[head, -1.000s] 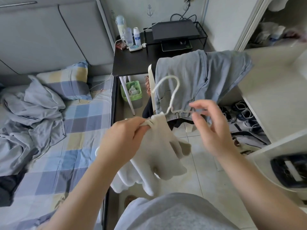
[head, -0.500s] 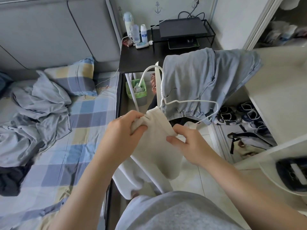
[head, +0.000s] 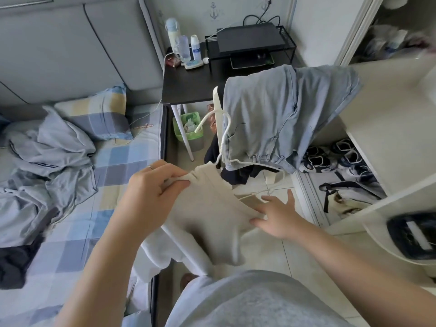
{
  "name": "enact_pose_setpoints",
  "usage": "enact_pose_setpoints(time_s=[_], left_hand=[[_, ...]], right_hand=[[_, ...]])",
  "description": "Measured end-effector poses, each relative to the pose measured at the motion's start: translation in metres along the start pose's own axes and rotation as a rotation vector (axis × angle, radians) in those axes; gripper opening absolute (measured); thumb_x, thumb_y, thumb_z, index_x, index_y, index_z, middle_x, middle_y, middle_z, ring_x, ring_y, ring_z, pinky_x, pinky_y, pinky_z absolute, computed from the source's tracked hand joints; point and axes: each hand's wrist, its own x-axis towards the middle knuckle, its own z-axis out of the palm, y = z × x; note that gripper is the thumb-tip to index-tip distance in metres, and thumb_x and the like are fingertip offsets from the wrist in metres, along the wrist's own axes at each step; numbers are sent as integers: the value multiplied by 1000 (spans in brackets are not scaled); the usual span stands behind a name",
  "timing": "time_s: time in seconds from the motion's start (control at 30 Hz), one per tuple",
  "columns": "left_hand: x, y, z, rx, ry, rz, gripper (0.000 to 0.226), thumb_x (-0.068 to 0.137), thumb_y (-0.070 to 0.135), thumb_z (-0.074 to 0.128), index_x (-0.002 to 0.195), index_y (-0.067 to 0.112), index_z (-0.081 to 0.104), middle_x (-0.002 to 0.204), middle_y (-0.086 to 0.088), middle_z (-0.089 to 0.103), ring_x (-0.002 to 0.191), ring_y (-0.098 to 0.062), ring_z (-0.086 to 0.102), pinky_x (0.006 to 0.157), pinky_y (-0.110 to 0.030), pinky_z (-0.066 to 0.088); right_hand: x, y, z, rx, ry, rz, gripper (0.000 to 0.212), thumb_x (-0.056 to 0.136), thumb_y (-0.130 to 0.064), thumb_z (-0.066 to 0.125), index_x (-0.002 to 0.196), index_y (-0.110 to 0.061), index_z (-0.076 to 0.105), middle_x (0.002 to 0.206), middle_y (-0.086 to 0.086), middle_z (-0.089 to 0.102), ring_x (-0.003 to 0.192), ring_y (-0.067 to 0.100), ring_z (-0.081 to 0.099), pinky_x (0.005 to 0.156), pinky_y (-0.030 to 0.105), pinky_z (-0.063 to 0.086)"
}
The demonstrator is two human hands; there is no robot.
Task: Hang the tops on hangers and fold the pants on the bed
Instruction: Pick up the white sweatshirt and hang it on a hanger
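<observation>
Cream top (head: 210,215): held in the air in front of the person, above the tiled floor (head: 264,253) between the bed (head: 70,232) and the chair (head: 218,114). It is not resting on any surface.

Head view, findings:

- Left hand (head: 155,192): fingers curled, pinching the bunched fabric at the neck of the cream top between thumb and fingertips. A ring (head: 149,167) shows on one finger.
- Right hand (head: 278,215): spread, fingers straight and apart, thumb side lying against the right edge of the top. No fabric is gripped.
- White hanger (head: 225,128): the hook rises from the neck of the top, just beside the left hand. One arm runs bare to the right, in front of the jeans' waistband. The other arm is hidden; its place cannot be told.
- White garment (head: 162,251): hangs under the cream top, at the bed's edge.
- Light blue jeans (head: 283,114): draped over the chair back, behind the hanger.
- Bed: checked sheet, with a crumpled grey-blue garment (head: 47,161) on its left part, a checked pillow (head: 99,114) at the head and a dark garment (head: 14,263) at the left edge.
- Black desk (head: 188,88): beyond the bed, with a green bin (head: 188,131) beneath it.
- Shoes (head: 342,156): on the floor at right, under the white shelving.
</observation>
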Motion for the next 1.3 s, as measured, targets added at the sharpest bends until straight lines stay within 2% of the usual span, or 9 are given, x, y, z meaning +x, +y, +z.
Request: enact_pose_setpoints(time_s=[0.23,0.3,0.4,0.63,0.77,0.93,1.03,1.17,1.3], left_hand=[[-3,-10,-29,-2,-80,-137,31,86,15,76,76,44,69,80,23,63,68,-10,52,59,-5,35],[-5,-11,-34,-15,-131,-185,28,87,18,75,76,44,70,74,24,63,68,-10,52,61,-11,38],[-7,-12,-40,-18,-167,-246,26,88,22,73,81,47,69,71,22,64,69,-8,55,63,-26,40],[-3,-10,-46,-45,-178,-297,24,91,28,69,84,51,71,78,24,70,80,4,62,69,-23,43],[-2,-10,-47,-59,-217,-303,25,91,35,67,88,59,69,81,25,72,80,9,62,72,-24,44],[-2,-11,-36,-19,-341,-306,23,92,40,65,90,62,68,79,22,73,78,2,65,74,-28,51],[6,-7,-16,-9,-396,-258,13,95,38,62,90,42,73,74,6,71,71,-13,64,69,-36,52],[16,7,19,6,-421,-119,32,99,35,56,94,6,68,83,-13,66,77,-24,58,71,-38,47],[15,17,34,-5,-364,8,21,101,36,51,93,27,69,81,10,67,79,-10,59,70,-32,50]], right_hand=[[-8,30,8,-15,-21,58,32,100,-48,50,131,-45,55,135,-15,57,147,8,24,116,58,-13],[-11,33,1,81,28,44,18,101,-41,54,114,-36,64,120,-16,62,133,12,44,120,52,9],[-18,32,-16,332,60,26,9,99,-32,59,93,-37,63,104,-16,67,105,12,62,95,34,44],[-29,17,-51,517,308,-133,14,100,-29,57,86,-27,59,100,-9,66,95,8,62,83,28,46],[-28,15,-66,553,520,-170,7,99,-16,60,93,-17,64,111,-11,66,105,-4,59,87,7,39],[-31,19,-84,558,556,-116,12,98,-13,62,107,-8,68,123,-14,65,123,7,58,106,28,42],[-41,-2,-91,502,490,-249,7,98,-11,60,96,-11,66,134,-16,59,134,-1,47,112,27,36],[-49,-48,-98,480,378,-423,12,97,-9,58,87,-16,60,130,-16,63,125,-1,55,104,25,43],[-52,-71,-105,549,304,-481,13,98,-19,54,90,-11,61,105,-2,70,101,18,65,88,41,50]])
